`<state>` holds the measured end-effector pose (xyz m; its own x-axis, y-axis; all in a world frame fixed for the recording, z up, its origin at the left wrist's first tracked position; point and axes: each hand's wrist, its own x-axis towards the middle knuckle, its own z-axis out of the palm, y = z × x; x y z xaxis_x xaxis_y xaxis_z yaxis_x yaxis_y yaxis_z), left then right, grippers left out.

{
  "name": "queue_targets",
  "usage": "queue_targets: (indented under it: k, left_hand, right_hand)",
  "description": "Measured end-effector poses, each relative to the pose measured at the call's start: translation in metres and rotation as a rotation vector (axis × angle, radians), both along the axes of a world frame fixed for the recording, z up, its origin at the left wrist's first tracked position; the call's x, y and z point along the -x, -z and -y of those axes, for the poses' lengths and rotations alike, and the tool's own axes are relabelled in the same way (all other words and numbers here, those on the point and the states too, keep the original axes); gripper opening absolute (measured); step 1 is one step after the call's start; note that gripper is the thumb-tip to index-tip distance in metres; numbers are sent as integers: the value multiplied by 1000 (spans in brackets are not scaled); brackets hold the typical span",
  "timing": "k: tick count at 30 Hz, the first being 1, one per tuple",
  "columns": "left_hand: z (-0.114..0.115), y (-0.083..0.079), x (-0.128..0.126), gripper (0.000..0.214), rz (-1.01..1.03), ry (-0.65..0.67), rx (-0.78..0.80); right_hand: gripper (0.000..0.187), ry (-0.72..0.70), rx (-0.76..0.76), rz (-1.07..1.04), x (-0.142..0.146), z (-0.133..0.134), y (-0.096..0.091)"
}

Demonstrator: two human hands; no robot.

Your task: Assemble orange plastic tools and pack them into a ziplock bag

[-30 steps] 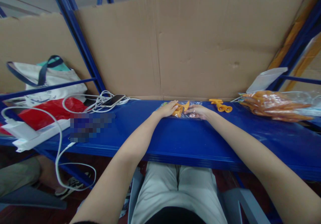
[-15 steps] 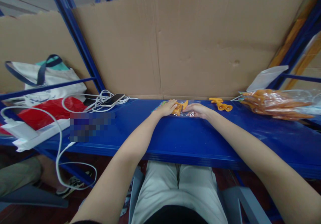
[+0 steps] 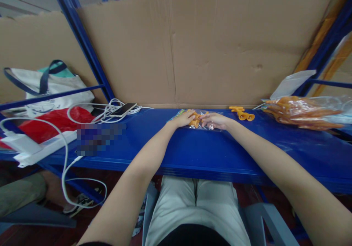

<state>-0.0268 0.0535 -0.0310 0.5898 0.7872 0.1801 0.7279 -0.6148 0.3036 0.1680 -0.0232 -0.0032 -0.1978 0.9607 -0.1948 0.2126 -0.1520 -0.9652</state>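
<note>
On a blue metal shelf (image 3: 192,154), far from me, both hands meet over a small clear plastic bag (image 3: 205,125) with orange plastic pieces (image 3: 195,119) in it. My left hand (image 3: 183,118) rests on the bag's left end, fingers curled on the orange pieces. My right hand (image 3: 215,120) lies on the right end, fingers bent and pressing the bag. Another loose orange piece (image 3: 242,114) lies just right of my right hand.
A large clear bag of orange pieces (image 3: 299,111) lies at the right. A phone (image 3: 125,109) with white cables (image 3: 82,110), a red bag (image 3: 52,123), a tote bag (image 3: 49,88) and a white power strip (image 3: 35,148) sit at the left. Cardboard (image 3: 214,51) backs the shelf. Another person's leg (image 3: 22,194) shows at lower left.
My right hand has slid a little left, closing on the left hand over the orange pieces. The rest stays put.
</note>
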Motion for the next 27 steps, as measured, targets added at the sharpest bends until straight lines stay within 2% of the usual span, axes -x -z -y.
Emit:
queue_targets:
  k: [10,19,22,27]
  left_hand:
    - [5,-1,-5,59,9,20,-18]
    - [2,1,-5,55,-25,23,-38]
    - [2,1,-5,50,40,33,-81]
    - [2,1,-5,31,123,78,-111]
  right_hand:
    - [24,9,-27,40,0,-11,11]
    - [27,-19,-47,68,1,-9,10]
    - [32,0,-59,80,1,-9,10]
    - [38,-3,-92,106,1,-13,14]
